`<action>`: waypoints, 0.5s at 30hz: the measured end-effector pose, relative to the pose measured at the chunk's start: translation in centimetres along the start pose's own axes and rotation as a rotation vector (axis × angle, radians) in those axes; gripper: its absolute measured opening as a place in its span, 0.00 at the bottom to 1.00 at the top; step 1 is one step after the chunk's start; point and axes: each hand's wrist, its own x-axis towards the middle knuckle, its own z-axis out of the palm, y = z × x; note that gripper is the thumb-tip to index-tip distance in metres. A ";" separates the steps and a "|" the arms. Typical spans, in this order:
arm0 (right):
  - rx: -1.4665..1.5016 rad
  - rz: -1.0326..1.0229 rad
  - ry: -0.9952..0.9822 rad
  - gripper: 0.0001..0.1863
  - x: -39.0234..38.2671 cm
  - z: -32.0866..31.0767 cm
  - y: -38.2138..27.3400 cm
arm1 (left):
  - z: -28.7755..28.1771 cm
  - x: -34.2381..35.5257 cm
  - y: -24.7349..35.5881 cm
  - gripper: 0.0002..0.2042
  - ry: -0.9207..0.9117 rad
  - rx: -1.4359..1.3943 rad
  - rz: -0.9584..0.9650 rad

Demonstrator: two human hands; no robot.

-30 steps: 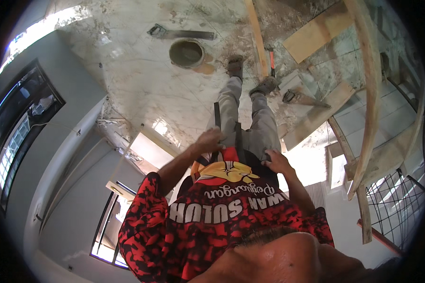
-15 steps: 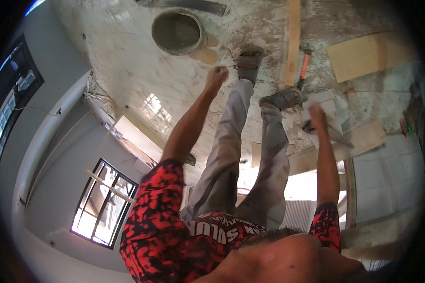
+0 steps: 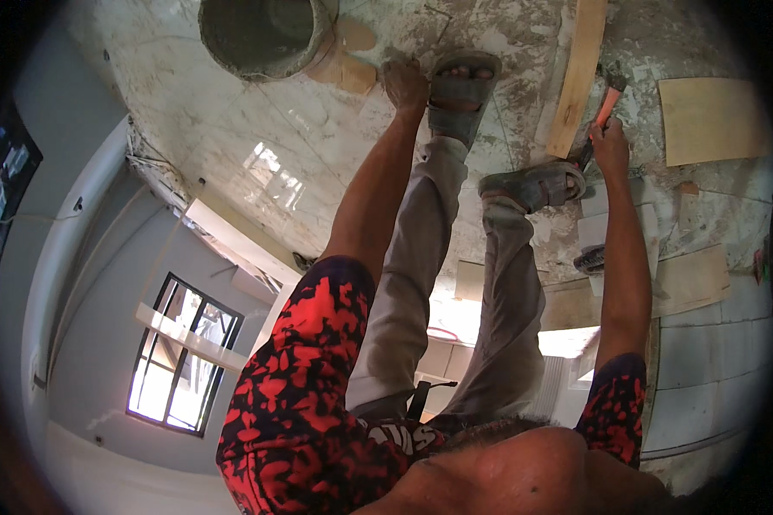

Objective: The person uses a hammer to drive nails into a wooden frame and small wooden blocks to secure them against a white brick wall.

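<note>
The black-framed window [image 3: 180, 374] glares, its panes washed nearly white by daylight. Around it spreads a smooth grey wall [image 3: 103, 343], with a small dark fitting [image 3: 100, 441] below and to the left of the window. A pale, slim bar [image 3: 189, 337] cuts across in front of it. Farther left of that window and higher in view, a dark-framed opening [image 3: 7, 206] sits in another grey surface [image 3: 64, 163] (the lens bows both heavily). Above and to the right of the window stretches the floor [image 3: 232, 112], pale and smeared with dirt, where a broken patch of sunlight [image 3: 270, 174] gleams. Well to the window's right are pale tiles [image 3: 704, 365] with dark joints.
</note>
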 end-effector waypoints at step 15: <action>0.563 0.003 0.397 0.18 -3.3 -7.6 -4.9 | -0.3 1.9 7.7 0.15 -0.067 0.022 0.243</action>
